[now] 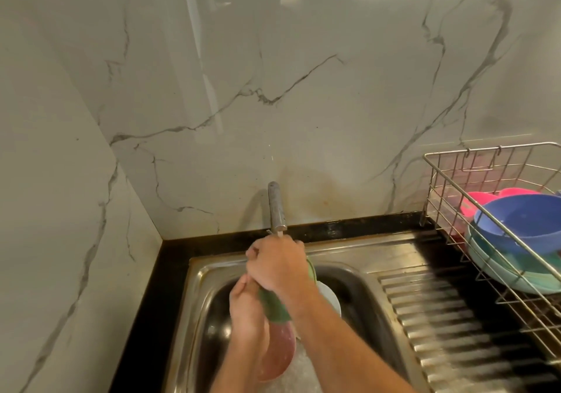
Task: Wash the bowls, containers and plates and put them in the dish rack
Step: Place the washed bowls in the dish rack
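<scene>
Scrubbing a green dish [274, 304] over the sink [358, 274], as far as I am reading it: both hands are curled round it, the right hand [277, 263] gripping its upper edge just under the tap [277, 207], the left hand [246, 309] holding its lower left side. I cannot tell whether it is a plate or a bowl; the hands are covering most of it.

To do this step well I am judging that the left hand should be steadying while the right is rubbing round the rim and face, keeping the dish low in the basin so splashes are staying inside.

Below it a pink bowl [277, 353] is sitting in the basin, with a white dish [329, 297] just beside the right forearm; both are looking unwashed yet.

Further out, the ribbed draining board [440, 316] is lying between sink and dish rack [455, 186]. The rack is already holding a blue bowl [522, 219], a teal bowl [498, 271] beneath it and pink pieces [476, 203] behind. I am noting that the rack's near end is crowded, so placing calls for the free wires nearer the camera.
</scene>
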